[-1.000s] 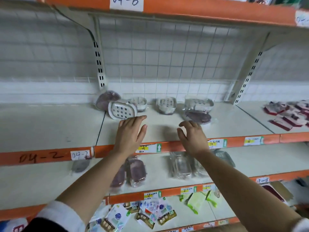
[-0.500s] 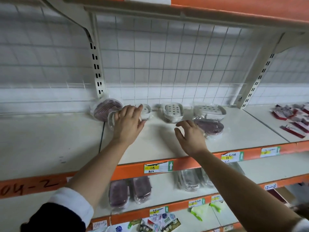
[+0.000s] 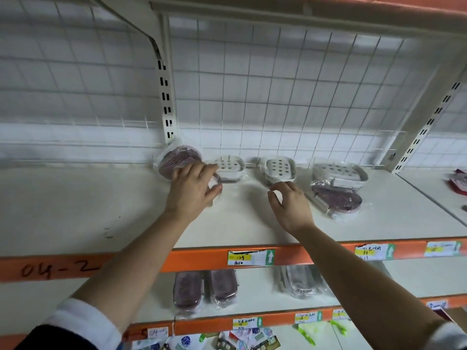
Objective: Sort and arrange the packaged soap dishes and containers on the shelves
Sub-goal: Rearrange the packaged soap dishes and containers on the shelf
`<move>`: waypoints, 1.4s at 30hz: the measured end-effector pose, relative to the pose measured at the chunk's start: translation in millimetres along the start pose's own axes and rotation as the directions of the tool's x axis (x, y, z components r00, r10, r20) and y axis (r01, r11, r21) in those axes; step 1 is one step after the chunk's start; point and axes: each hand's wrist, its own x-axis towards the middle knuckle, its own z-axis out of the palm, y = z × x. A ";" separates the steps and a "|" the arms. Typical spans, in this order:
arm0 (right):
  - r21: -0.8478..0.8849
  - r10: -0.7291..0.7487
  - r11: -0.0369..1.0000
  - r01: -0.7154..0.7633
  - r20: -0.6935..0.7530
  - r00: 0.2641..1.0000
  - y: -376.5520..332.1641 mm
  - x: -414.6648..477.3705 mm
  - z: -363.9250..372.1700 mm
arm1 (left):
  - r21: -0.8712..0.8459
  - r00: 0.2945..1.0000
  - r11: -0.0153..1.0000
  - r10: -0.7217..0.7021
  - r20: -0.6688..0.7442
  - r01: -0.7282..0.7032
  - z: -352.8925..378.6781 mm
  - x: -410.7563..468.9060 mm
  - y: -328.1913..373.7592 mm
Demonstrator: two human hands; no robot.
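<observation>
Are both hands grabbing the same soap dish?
No, the left hand grips the front white dish, while the right hand is apart, near the centre white dish.

A second ago both my hands hovered near the front edge of the shelf point(image 3: 240, 223). Since then my left hand point(image 3: 192, 190) has gone farther in and come down over the tilted dish point(image 3: 216, 181). It now covers most of it, fingers across the top and thumb on the near side. My right hand point(image 3: 290, 205) has also moved farther in. It has stopped just short of the middle dish point(image 3: 279, 168), fingers more bent than before and holding nothing.
</observation>
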 end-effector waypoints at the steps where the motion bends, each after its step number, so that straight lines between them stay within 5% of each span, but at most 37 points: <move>1: 0.007 -0.004 1.000 0.004 -0.001 1.000 0.1 1.6 0.8 | -0.004 1.000 1.000 -0.007 -0.004 0.007 -1.6 -2.1 -1.0; 11: 0.057 -0.056 0.997 0.054 0.027 0.998 -2.7 9.1 13.3 | -0.174 0.993 0.978 -0.106 0.053 0.114 0.4 -42.3 -15.1; 23: 0.048 -0.153 0.988 0.150 0.079 0.985 -20.4 31.6 32.2 | -0.131 0.983 0.983 -0.106 0.149 0.126 -17.5 -55.6 -34.5; 29: 0.049 -0.199 0.979 0.196 0.092 0.976 -39.8 42.9 44.8 | -0.027 0.955 0.967 -0.246 0.168 0.254 -18.6 -54.3 -26.1; 42: 0.145 -0.443 0.891 0.429 0.079 0.893 -108.8 88.0 69.4 | 0.040 0.972 0.995 -0.097 0.214 0.091 -43.2 -72.1 -54.4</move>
